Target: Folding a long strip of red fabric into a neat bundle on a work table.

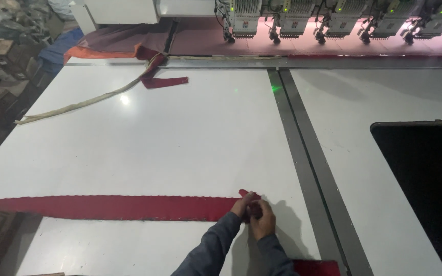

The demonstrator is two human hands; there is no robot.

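Between both hands [254, 212], red strip's [113, 207] end

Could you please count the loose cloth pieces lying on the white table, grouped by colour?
Dark red strips: 2, the long strip pinched at its end by left hand and right hand, and a short strip far off.
Cream strips: 1, the long cream strip.
Total: 3

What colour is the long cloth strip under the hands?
Dark red cloth strip, with a scalloped upper edge; the head view shows it.
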